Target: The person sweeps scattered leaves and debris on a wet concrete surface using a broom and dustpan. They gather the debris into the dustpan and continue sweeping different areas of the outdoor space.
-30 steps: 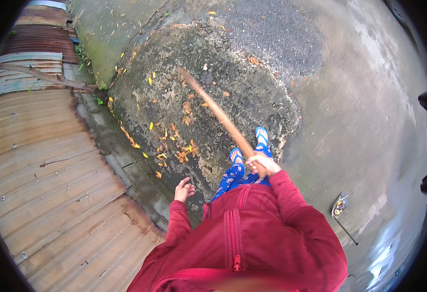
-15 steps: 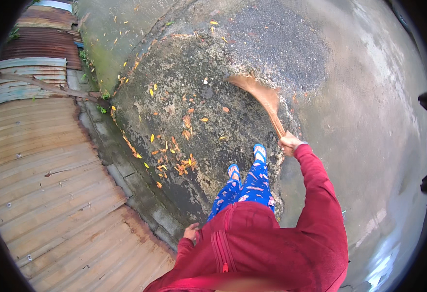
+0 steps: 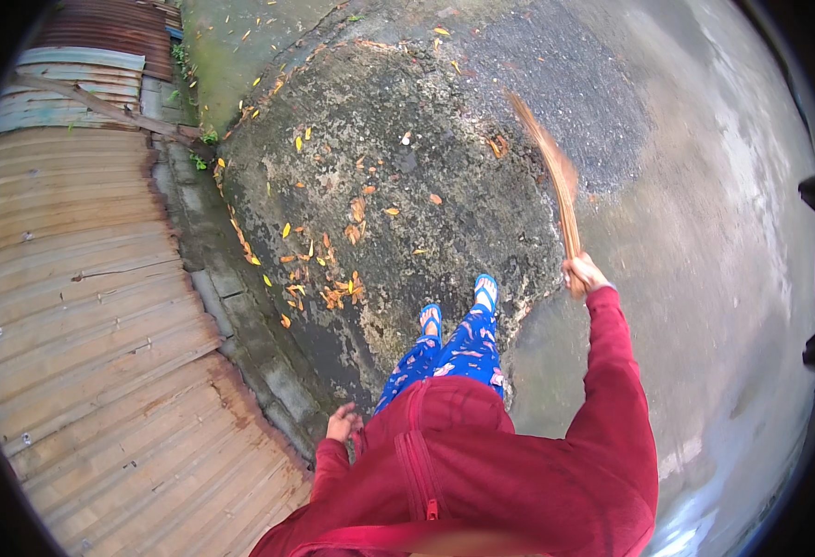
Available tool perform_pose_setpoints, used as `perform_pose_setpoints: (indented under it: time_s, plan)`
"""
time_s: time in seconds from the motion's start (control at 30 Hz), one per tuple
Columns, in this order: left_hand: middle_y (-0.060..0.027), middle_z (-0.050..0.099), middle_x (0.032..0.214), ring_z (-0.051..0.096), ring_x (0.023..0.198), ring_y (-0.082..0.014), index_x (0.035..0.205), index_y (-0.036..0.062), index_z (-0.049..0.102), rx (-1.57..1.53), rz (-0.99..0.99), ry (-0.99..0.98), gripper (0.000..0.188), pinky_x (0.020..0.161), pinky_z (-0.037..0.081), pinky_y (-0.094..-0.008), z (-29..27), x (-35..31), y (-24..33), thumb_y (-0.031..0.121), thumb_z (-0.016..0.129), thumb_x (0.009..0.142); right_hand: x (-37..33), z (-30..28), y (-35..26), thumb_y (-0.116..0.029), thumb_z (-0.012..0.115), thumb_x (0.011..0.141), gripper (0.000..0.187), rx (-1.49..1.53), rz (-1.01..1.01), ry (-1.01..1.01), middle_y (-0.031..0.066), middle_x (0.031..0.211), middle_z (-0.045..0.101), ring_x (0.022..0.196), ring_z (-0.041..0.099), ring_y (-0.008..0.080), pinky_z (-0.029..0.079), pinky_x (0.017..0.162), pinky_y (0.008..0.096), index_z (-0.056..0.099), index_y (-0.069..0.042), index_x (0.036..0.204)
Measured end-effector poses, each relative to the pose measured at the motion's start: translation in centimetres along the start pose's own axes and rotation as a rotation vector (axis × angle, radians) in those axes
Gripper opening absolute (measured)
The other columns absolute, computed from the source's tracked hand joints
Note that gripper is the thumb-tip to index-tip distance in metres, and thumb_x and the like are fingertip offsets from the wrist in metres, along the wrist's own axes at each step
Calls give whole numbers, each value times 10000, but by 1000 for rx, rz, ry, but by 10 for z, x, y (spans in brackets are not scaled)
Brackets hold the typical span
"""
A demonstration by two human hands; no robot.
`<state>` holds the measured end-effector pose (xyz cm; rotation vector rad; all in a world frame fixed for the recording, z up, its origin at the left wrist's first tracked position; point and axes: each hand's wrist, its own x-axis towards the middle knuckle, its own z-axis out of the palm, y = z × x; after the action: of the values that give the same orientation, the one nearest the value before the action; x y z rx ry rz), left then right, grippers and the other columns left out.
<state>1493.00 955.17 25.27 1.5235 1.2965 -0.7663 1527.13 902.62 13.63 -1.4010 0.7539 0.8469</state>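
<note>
My right hand [image 3: 587, 273] is closed around the bound end of a stick broom [image 3: 563, 200], out to the right of my body. The broom's thin bristles fan away from me and bend to the left at the tips, slightly smeared by motion. Low at my left side hangs my left hand [image 3: 342, 423], holding nothing, its fingers loosely apart. Yellow and brown fallen leaves [image 3: 341, 293] are scattered over the dark, rough concrete ahead of my feet. A small brown leaf clump [image 3: 498, 146] lies left of the bristles.
Rusty corrugated metal sheets [image 3: 83, 278] run along the left, with a branch [image 3: 101, 107] across them. Concrete blocks [image 3: 213, 302] edge the ground there. A gravel patch [image 3: 584, 102] lies beyond the broom, and wet concrete [image 3: 695, 260] stretches right. I wear blue flip-flops [image 3: 485, 291].
My right hand has swung the broom to the right, so its bristles now point more straight ahead. The small leaf clump now shows left of them. My left hand has shifted slightly left.
</note>
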Motion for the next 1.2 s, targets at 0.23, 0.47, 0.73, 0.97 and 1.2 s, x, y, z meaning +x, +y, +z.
perform_pose_setpoints:
  time_s: [0.23, 0.47, 0.73, 0.97, 1.2]
  plan:
    - [-73, 590, 881, 556, 706, -150, 1119, 77, 502, 179, 37, -4, 374, 610, 461, -284, -4, -12, -39, 45, 467, 748, -14, -13, 12, -59, 533, 627, 289, -114, 134, -179, 23, 504, 422, 355, 422, 146, 385, 347, 276, 426, -22, 893]
    - [-52, 574, 803, 559, 664, -145, 1184, 139, 421, -73, -186, 70, 396, 593, 493, -316, 3, -14, 25, 79, 421, 792, -79, -76, 1, -32, 538, 625, 396, -50, 104, -167, 19, 530, 426, 363, 415, 115, 352, 304, 244, 390, -61, 991]
    - [-56, 588, 854, 570, 702, -133, 1182, 144, 434, 20, -104, 26, 386, 605, 482, -286, 18, -25, 33, 92, 434, 799, 60, 29, -18, -94, 534, 612, 204, -516, 0, -68, 102, 598, 529, 474, 522, 214, 415, 417, 307, 493, 19, 777]
    - [-64, 579, 819, 574, 673, -150, 1181, 139, 434, 81, -190, 38, 416, 592, 500, -311, 14, -31, -16, 61, 440, 773, 12, 36, 15, -38, 577, 601, 384, -341, 184, -350, 29, 543, 454, 389, 441, 136, 383, 339, 296, 398, -36, 942]
    - [-75, 559, 789, 557, 630, -163, 1184, 123, 415, -243, -178, 90, 395, 549, 490, -312, 18, -27, -10, 52, 413, 795, -26, 13, -29, -65, 584, 618, 414, -302, 114, -475, 31, 612, 481, 385, 435, 120, 376, 329, 266, 403, -48, 990]
